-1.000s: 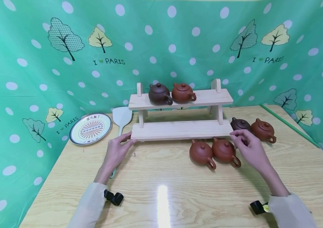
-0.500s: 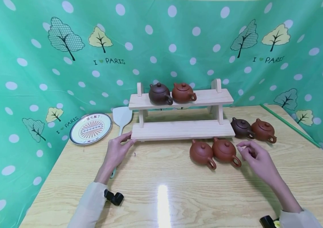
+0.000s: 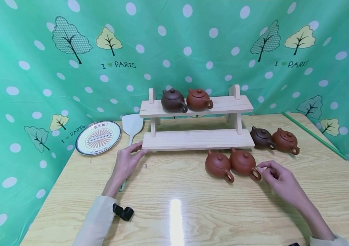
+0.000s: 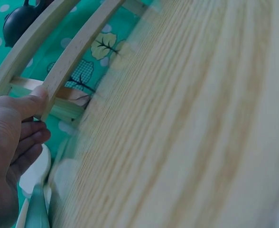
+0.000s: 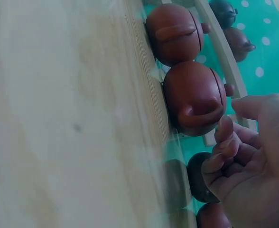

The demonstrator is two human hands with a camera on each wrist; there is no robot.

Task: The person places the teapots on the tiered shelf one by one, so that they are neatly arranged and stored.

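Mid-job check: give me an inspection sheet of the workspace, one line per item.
Surface: wood-grain table with a glare streak.
Job's things: wooden rack; upper dark teapot and upper reddish teapot on its top tier; left front teapot and right front teapot before it; dark side teapot and reddish side teapot at its right end.
Clutter: plate, spatula, green stick.
Hands: left hand holds the rack's lower left end; right hand beside the right front teapot's handle, contact unclear.
Cables: nothing seen.
Surroundings: green dotted curtain.
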